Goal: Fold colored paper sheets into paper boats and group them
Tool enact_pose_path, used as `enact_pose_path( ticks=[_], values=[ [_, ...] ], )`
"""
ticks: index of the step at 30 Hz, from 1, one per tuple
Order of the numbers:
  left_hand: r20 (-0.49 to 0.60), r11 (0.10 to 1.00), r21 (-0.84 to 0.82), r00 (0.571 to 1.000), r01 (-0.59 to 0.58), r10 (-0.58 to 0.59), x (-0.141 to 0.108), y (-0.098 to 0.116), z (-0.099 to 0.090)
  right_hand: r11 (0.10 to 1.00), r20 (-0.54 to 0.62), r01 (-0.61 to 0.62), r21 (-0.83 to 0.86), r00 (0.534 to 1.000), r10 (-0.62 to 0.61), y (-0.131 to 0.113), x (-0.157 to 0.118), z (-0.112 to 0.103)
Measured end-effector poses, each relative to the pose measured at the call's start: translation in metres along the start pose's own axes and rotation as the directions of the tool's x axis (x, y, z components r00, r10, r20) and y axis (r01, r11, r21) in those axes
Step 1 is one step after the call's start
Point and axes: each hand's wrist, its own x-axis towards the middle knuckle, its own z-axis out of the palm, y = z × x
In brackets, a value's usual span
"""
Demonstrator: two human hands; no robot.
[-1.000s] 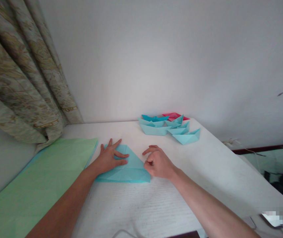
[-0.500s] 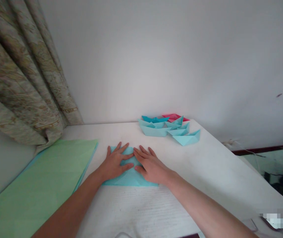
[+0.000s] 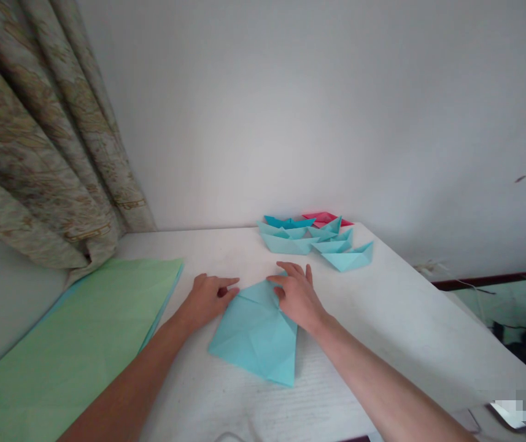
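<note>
— Grip?
— Wide, nothing pinched: left hand [image 3: 207, 301] low, fingers out flat at the edge of the blue paper [image 3: 256, 334]; right hand [image 3: 297, 298] spread over its top corner, wrist low
— Paper?
— Flat on the table [image 3: 382, 307], between both hands, one corner toward the body
— Farther out?
— Paper boats [image 3: 290, 242] beyond, green sheets [image 3: 69, 331] to the left

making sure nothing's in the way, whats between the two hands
The head view shows the top corner of the folded blue paper between the left hand and right hand.
</note>
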Motion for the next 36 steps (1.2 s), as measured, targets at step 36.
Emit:
enact_pose_path(
  ticks=[36],
  values=[
    [-0.035, 0.602, -0.780, 0.949, 0.171, -0.314, 0.008, -0.009, -0.002, 0.520, 0.081, -0.271, 0.810, 0.930, 0.358, 0.001, 0.015, 0.001]
  ],
)
